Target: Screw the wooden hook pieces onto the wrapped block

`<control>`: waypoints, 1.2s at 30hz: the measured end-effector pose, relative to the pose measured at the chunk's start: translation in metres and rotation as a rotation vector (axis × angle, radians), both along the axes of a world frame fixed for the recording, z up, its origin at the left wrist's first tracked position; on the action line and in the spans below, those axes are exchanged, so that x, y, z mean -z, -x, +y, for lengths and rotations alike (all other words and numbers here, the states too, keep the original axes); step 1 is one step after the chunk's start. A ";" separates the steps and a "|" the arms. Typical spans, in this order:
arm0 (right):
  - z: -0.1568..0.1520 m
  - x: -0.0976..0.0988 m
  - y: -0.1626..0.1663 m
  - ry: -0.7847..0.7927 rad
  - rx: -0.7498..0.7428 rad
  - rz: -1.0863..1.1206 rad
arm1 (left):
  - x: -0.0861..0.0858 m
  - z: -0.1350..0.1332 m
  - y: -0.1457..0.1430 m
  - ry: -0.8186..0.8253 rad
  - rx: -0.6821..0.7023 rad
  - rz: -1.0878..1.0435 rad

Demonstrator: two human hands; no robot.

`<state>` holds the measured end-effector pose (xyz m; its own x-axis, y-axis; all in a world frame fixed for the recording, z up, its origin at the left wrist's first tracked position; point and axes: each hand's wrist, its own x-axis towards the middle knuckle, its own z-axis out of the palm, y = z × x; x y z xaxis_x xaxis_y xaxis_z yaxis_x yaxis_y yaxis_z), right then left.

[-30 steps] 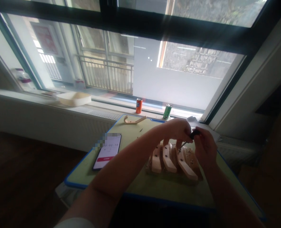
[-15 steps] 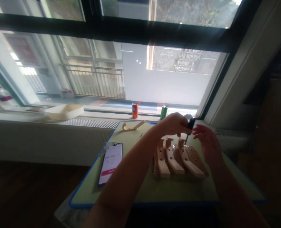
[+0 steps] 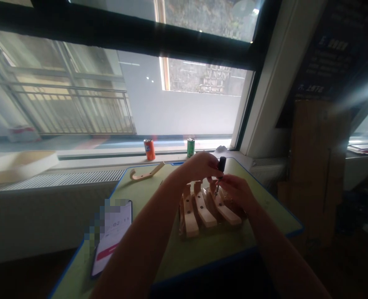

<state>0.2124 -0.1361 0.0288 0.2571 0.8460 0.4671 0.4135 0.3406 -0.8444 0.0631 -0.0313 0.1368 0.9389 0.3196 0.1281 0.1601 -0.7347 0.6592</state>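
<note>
My left hand (image 3: 200, 166) is closed round the black handle of a small screwdriver (image 3: 221, 165), holding it nearly upright. The tip points down at the far end of a wooden rack (image 3: 202, 209) with three pale hook pieces lying on a green table (image 3: 159, 253). Just below the handle, my right hand (image 3: 237, 192) pinches its fingers at the screwdriver's shaft, close to the rightmost hook piece. What the fingertips hold, if anything, is too small to make out.
A loose wooden hook (image 3: 146, 172) lies at the table's far left. A phone (image 3: 112, 236) with a lit screen sits near the left edge. An orange can (image 3: 149, 150) and a green can (image 3: 190, 148) stand on the windowsill. A tall cardboard box (image 3: 317, 166) stands to the right.
The view has swung to the right. The screwdriver passed from my right hand to my left, which now holds it upright. My right hand moved down to the shaft near the tip.
</note>
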 end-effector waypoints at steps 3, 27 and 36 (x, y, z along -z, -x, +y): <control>-0.001 0.000 -0.003 -0.013 0.009 -0.106 | 0.002 0.001 0.000 -0.016 0.005 -0.033; 0.001 0.005 -0.004 -0.036 0.042 -0.238 | 0.006 0.003 0.000 -0.059 0.041 -0.077; 0.000 0.004 -0.004 -0.040 0.041 -0.250 | 0.006 0.004 0.001 -0.063 0.042 -0.093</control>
